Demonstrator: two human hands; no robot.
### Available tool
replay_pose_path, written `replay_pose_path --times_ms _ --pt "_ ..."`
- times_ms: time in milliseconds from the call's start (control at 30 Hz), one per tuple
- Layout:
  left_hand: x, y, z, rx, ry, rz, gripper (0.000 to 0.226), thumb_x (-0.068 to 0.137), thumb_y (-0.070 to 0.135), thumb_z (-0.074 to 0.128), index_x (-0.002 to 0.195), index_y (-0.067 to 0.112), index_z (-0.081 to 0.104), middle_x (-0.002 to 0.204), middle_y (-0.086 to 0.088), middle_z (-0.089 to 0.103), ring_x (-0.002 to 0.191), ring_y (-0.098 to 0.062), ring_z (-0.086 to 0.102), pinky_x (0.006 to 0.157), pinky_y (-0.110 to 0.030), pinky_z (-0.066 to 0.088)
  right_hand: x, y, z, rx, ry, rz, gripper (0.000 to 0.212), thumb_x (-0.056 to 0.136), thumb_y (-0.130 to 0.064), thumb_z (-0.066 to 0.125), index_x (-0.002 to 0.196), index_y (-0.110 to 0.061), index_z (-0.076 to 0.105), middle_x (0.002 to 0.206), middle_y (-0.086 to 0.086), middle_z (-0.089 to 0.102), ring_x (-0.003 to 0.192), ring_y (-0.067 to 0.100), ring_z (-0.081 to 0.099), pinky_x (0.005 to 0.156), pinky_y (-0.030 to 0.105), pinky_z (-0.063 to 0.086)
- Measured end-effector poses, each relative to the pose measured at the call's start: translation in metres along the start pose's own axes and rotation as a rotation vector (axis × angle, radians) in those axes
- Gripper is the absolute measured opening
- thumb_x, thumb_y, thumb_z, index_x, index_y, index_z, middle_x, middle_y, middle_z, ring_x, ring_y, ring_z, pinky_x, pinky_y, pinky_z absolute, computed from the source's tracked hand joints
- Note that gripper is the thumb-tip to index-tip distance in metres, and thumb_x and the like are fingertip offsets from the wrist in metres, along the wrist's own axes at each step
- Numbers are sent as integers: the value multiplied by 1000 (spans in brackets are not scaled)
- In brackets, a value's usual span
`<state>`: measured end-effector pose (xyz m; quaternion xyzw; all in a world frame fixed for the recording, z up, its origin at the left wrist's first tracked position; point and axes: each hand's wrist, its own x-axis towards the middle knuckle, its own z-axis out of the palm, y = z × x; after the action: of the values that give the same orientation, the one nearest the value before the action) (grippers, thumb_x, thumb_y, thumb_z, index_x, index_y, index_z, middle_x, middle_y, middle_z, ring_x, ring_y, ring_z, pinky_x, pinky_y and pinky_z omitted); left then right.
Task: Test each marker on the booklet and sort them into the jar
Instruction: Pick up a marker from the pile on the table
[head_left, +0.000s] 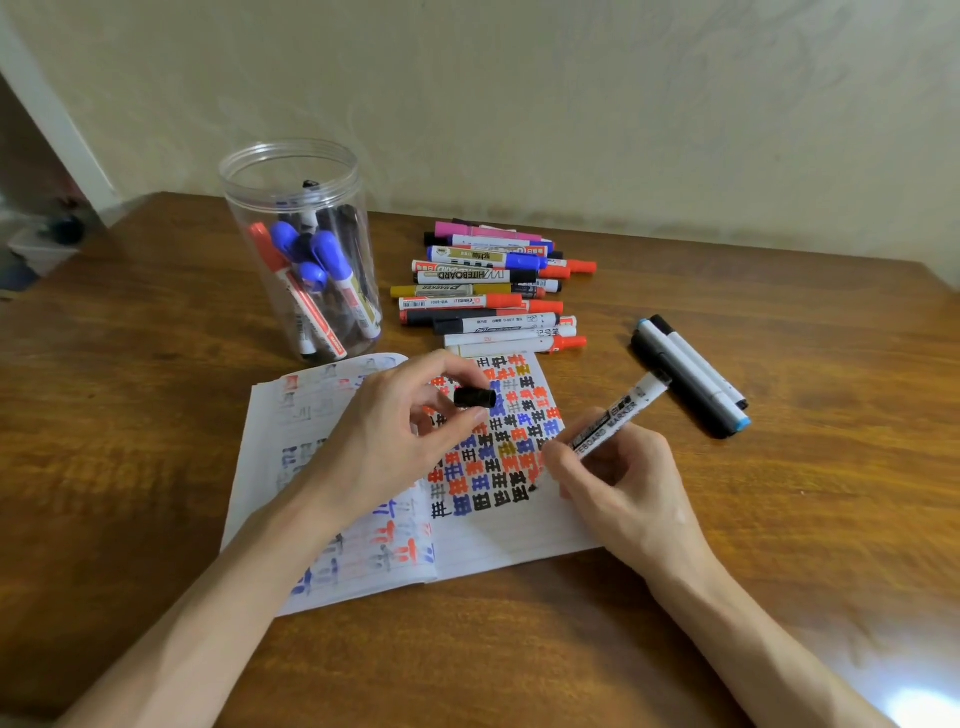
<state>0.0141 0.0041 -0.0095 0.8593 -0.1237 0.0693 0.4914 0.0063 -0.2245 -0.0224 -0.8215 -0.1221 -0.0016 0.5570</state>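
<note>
Fingers (436, 364) of the left hand (379, 441), in front of the jar (291, 249) by the table's (156, 415) far edge, pinch the black cap (472, 398). The right hand (623, 488) grips the marker (615, 415), tip on the booklet (498, 540). Stroke lightly, then recap firmly.

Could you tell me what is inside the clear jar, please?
The jar holds capped markers: blue-capped ones, a red-capped one, darker ones behind. They overlap, so their number is hidden.

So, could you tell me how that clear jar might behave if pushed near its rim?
The jar looks tall, clear plastic, so probably light and apt to tip rather than slide. The markers leaning loosely inside would likely shift.
</note>
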Motion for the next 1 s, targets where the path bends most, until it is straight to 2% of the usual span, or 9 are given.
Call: replay_pose_path --times_ms 133,233,300,400,533,667,733,867,1000 --pt "0 1 0 -33 -14 4 23 93 32 70 114 26 68 102 16 75 85 -8 76 75 -34 62 7 -7 -7 134 83 43 16 99 -11 69 84 -6 69 66 -11 73 60 0 67 55 12 49" --pt "2 -1 0 -49 -18 5 23 94 32 70 116 26 68 107 12 75 83 -11 77 80 -32 63 15 -10 -9 187 85 79 12 99 -18 69 92 -8 70 68 -5 71 60 4 65 59 19 50" --pt "2 0 0 -65 -14 -4 26 91 35 69 116 28 67 106 14 75 82 -11 77 81 -31 63 22 -12 -10 209 82 104 11 98 -23 71 96 -13 71 71 -2 71 63 6 65 62 22 52" --pt "2 2 0 -85 8 -15 31 84 37 70 114 30 68 108 21 74 86 -6 76 79 -27 62 37 -23 -14 210 53 105 12 98 -26 71 100 -14 72 73 -3 71 64 8 64 59 19 50" --pt "4 2 -1 -98 91 -31 28 82 33 73 110 32 69 103 24 73 91 -4 74 72 -14 57 65 -41 -17 204 -2 83 14 98 -25 71 99 -11 72 75 0 72 62 11 63 59 22 48" --pt "6 -1 -5 -64 131 -63 24 86 32 73 109 31 68 100 22 73 89 -6 75 70 -21 60 78 -39 -4 246 -17 95 22 99 -29 70 89 -9 70 73 3 72 58 9 61 57 20 46" --pt "6 -2 -4 -45 135 -69 25 85 34 73 109 29 68 100 19 74 87 -7 75 68 -25 63 76 -32 2 301 -7 106 26 98 -31 70 93 -6 71 74 5 71 60 10 61 59 21 47" --pt "8 -2 -2 -41 125 -61 27 83 38 72 108 30 67 99 22 72 89 -4 75 67 -20 60 72 -24 6 343 -26 127 29 96 -36 71 91 -7 69 76 5 71 63 9 63 62 20 49" --pt "7 -2 -2 -22 118 -41 26 83 38 71 108 32 67 101 27 71 91 -4 74 67 -18 59 70 -25 6 338 -65 92 24 98 -33 70 85 -13 70 75 6 71 64 13 61 65 26 50"
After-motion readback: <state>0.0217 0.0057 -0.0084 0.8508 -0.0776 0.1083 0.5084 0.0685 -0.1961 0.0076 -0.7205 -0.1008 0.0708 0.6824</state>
